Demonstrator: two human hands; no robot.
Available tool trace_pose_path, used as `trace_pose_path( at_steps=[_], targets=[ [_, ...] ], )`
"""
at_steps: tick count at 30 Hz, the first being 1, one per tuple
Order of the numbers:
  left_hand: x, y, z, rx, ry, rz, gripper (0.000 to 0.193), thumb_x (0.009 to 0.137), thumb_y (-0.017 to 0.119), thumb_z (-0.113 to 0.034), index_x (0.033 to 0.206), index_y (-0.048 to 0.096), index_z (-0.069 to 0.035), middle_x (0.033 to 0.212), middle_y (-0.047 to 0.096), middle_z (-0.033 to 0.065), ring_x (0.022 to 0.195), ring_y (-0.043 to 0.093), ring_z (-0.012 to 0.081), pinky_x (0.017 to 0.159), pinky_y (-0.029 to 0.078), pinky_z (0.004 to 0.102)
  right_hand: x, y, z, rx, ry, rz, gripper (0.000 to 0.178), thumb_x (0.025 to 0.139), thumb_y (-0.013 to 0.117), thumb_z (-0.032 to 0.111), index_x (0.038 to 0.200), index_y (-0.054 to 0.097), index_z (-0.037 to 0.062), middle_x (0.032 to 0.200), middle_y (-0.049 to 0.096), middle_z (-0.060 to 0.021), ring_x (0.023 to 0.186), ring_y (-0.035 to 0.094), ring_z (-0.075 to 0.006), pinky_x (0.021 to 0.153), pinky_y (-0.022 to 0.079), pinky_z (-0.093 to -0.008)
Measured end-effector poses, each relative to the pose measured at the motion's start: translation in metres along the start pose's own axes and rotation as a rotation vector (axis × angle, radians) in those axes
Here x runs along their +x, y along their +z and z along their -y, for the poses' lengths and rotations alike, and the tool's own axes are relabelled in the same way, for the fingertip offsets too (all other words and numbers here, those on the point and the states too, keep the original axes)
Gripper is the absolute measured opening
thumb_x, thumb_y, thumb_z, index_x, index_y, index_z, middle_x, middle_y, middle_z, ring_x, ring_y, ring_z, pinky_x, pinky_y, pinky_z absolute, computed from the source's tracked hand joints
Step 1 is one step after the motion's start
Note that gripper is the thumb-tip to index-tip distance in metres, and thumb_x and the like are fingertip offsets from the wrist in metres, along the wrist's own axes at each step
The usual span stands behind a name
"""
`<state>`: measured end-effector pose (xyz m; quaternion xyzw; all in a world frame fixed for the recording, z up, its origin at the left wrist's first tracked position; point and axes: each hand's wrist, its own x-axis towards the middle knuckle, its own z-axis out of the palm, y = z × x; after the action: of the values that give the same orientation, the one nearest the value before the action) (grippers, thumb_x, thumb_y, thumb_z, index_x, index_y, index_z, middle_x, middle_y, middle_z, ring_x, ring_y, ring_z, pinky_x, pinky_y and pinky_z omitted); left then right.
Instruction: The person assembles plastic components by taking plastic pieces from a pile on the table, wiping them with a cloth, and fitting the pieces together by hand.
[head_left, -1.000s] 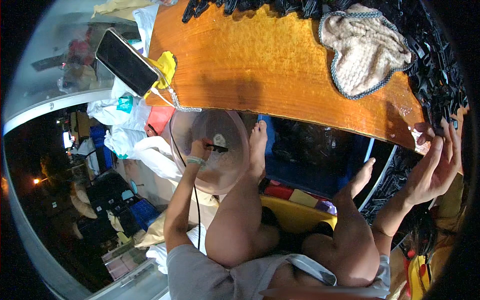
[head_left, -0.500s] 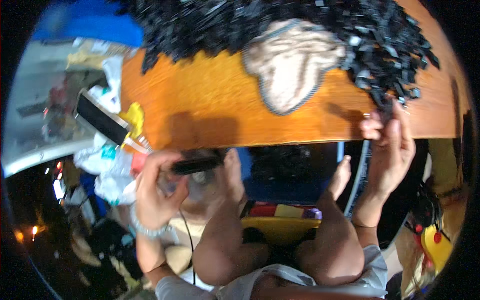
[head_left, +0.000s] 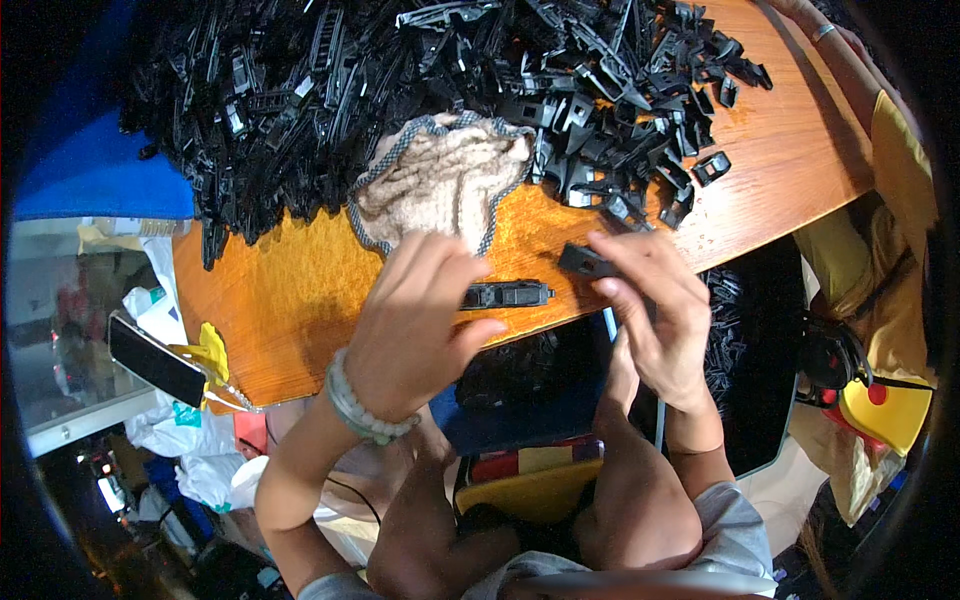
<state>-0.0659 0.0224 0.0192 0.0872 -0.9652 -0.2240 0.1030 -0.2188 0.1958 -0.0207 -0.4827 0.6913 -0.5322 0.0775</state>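
Observation:
A long narrow black plastic part (head_left: pixel 512 293) sits over the front of the wooden table, its left end hidden by my left hand (head_left: pixel 405 315). The fingers and thumb of that hand curl around this end. To its right, my right hand (head_left: pixel 655 310) pinches a small black plastic piece (head_left: pixel 583 260) between thumb and fingers. The small piece is apart from the long part's right end. Beyond both hands lies a crumpled beige cloth with a checked edge (head_left: pixel 430 185).
A big heap of long black plastic parts (head_left: pixel 290 110) and a pile of small black pieces (head_left: pixel 610 140) cover the table's far side. A phone-like black slab (head_left: pixel 155 360) stands left of the table edge (head_left: pixel 285 385). Another person's arm (head_left: pixel 850 65) is at the far right.
My left hand has brought the long part from below the table edge up over the table. My right hand has come inward from the small-piece pile with one piece. The view has shifted.

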Motion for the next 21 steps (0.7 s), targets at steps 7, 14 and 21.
trace_pose_path(
  at_steps=[7, 14, 21],
  targets=[
    [-0.034, 0.011, 0.013, -0.107, -0.087, -0.142, 0.023, 0.076, 0.073, -0.007, 0.096, 0.064, 0.0, 0.091, 0.058, 0.0129, 0.085, 0.057, 0.0315, 0.076, 0.048, 0.0387, 0.002, 0.015, 0.011, -0.105, -0.041, 0.251, 0.028, 0.078, 0.072, 0.008, 0.105, 0.069, 0.0025, 0.088, 0.057, -0.0071, 0.084, 0.052, -0.025, 0.08, 0.039, -0.0361],
    [-0.043, 0.017, 0.014, -0.167, -0.124, -0.23, 0.031, 0.075, 0.077, -0.009, 0.101, 0.063, -0.003, 0.087, 0.058, 0.011, 0.078, 0.059, 0.0269, 0.069, 0.049, 0.0366, -0.001, 0.016, 0.006, 0.0, 0.021, 0.131, 0.027, 0.078, 0.073, 0.004, 0.105, 0.07, 0.0, 0.09, 0.061, -0.0103, 0.084, 0.056, -0.0259, 0.076, 0.045, -0.0343],
    [-0.035, 0.018, -0.001, -0.144, -0.101, -0.194, 0.034, 0.078, 0.074, -0.008, 0.11, 0.063, -0.003, 0.092, 0.058, 0.0126, 0.077, 0.057, 0.0273, 0.067, 0.048, 0.0357, -0.012, 0.017, 0.011, -0.127, 0.081, -0.095, 0.03, 0.078, 0.073, 0.002, 0.107, 0.069, -0.001, 0.089, 0.06, -0.0115, 0.083, 0.056, -0.0246, 0.074, 0.046, -0.0321]
  ],
)
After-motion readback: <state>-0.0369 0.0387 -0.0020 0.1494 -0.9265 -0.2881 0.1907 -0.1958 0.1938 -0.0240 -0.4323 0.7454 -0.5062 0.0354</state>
